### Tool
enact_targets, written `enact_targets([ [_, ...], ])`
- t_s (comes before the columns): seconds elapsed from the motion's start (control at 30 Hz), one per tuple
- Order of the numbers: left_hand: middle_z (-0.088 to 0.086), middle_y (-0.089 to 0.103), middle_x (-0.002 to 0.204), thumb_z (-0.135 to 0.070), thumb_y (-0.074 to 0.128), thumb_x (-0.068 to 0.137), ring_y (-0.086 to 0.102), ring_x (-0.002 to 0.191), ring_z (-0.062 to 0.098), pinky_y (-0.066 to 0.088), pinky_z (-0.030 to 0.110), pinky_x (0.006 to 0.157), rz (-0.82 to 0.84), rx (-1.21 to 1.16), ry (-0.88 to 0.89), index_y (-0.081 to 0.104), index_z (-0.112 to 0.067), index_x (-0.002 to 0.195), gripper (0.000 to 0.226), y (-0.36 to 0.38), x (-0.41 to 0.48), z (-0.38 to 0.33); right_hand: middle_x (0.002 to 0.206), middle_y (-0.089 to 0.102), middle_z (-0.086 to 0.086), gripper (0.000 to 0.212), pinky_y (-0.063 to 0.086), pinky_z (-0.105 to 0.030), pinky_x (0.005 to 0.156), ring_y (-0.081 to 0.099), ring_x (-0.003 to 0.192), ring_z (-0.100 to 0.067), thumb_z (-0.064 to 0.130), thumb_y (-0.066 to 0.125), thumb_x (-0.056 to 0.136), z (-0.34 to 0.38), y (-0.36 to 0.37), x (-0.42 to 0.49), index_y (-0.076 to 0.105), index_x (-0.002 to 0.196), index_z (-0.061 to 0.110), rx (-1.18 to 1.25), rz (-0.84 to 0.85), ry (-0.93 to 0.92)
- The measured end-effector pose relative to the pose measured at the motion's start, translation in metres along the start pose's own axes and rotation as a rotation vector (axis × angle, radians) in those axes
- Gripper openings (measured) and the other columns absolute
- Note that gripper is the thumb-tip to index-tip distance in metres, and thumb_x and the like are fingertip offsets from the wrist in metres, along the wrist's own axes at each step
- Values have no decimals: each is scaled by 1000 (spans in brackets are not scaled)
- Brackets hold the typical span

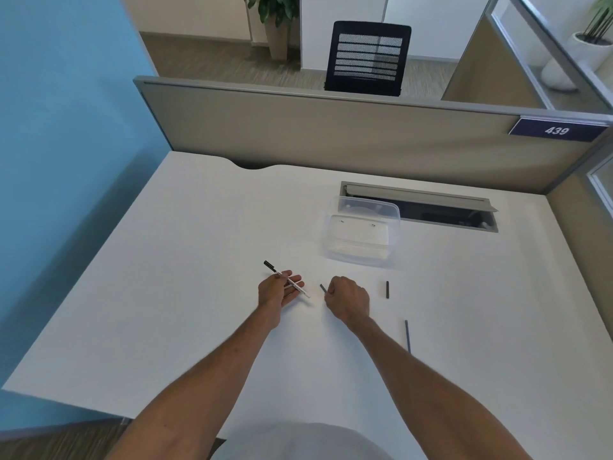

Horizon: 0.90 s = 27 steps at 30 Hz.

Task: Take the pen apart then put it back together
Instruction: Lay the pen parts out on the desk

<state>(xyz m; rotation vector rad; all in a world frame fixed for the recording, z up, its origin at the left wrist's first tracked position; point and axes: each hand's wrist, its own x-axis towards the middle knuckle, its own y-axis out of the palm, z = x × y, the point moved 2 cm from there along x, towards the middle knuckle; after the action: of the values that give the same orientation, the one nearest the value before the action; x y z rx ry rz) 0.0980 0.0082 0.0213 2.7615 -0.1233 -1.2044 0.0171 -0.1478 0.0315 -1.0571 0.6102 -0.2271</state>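
Observation:
My left hand (278, 290) holds the white pen barrel (293, 283), whose black end (270, 265) points away to the upper left. My right hand (348, 298) is closed around a small dark pen part (322, 288) that sticks out toward the barrel's open end, a short gap apart. A short black piece (387, 289) lies on the white desk (199, 260) to the right of my right hand. A thin dark refill rod (407, 336) lies nearer to me, beside my right forearm.
A clear plastic container (363, 232) sits behind my hands to the right, next to an open cable tray slot (431, 210). A beige partition (331, 134) bounds the desk at the back, a blue wall at the left.

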Motion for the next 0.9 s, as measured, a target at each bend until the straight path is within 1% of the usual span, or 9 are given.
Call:
enact_targets([
  [0.27, 31, 68, 143, -4, 46, 114, 67, 136, 46, 52, 52, 120, -25, -31, -17, 55, 6, 148, 37, 8, 6, -2, 109, 82, -3, 21, 57, -35, 85, 76, 103, -32, 20, 60, 93, 1, -45, 18, 78, 102, 18, 288, -175, 112],
  [0.43, 30, 70, 141, -8, 49, 113, 68, 136, 44, 51, 51, 121, -3, -37, -45, 63, -3, 124, 19, 18, 6, -7, 100, 85, -5, 18, 58, -32, 80, 78, 98, -28, 19, 64, 96, 9, -86, 49, 80, 102, 12, 523, -295, 104],
  [0.57, 30, 70, 141, -9, 51, 112, 68, 136, 45, 52, 51, 120, 35, -35, -62, 64, -2, 122, 18, 24, 8, -10, 106, 84, -7, 22, 61, -37, 89, 75, 102, -30, 15, 63, 95, 12, -109, 76, 82, 104, 8, 600, -306, 185],
  [0.63, 30, 70, 141, -9, 52, 111, 68, 135, 45, 52, 51, 120, 47, -32, -62, 65, 1, 126, 22, 25, 11, -11, 97, 80, -7, 18, 55, -33, 81, 71, 94, -31, 12, 63, 93, 12, -115, 90, 81, 95, 8, 592, -281, 209],
  [0.67, 30, 70, 141, -9, 52, 111, 69, 135, 45, 52, 51, 120, 48, -29, -60, 66, 3, 131, 27, 24, 12, -10, 89, 75, -7, 16, 51, -32, 77, 68, 88, -31, 10, 63, 92, 12, -118, 94, 77, 84, 9, 578, -269, 222],
  [0.73, 29, 70, 141, -9, 51, 111, 69, 135, 45, 52, 51, 120, 47, -16, -74, 62, 8, 142, 37, 23, 12, -5, 80, 65, -6, 28, 46, -31, 74, 60, 80, -31, 9, 63, 92, 11, -123, 99, 61, 65, 16, 562, -272, 245],
  [0.77, 29, 70, 141, -9, 51, 111, 69, 135, 45, 52, 51, 120, 55, -17, -80, 61, 9, 144, 39, 24, 11, -3, 80, 63, -6, 32, 45, -31, 74, 59, 79, -30, 9, 63, 93, 9, -125, 102, 55, 63, 17, 555, -270, 254],
  [0.83, 30, 70, 141, -10, 51, 111, 69, 135, 45, 51, 52, 120, 61, -21, -83, 62, 8, 141, 36, 21, 11, 1, 83, 63, -7, 28, 46, -32, 75, 59, 80, -30, 8, 63, 94, 8, -123, 108, 57, 67, 14, 536, -257, 249],
  [0.9, 30, 70, 141, -9, 51, 111, 69, 135, 46, 51, 52, 121, 52, -24, -94, 64, 6, 138, 34, 22, 19, -2, 88, 61, -10, 15, 46, -32, 77, 58, 84, -29, 10, 65, 96, 11, -117, 125, 61, 82, 10, 530, -218, 246],
])
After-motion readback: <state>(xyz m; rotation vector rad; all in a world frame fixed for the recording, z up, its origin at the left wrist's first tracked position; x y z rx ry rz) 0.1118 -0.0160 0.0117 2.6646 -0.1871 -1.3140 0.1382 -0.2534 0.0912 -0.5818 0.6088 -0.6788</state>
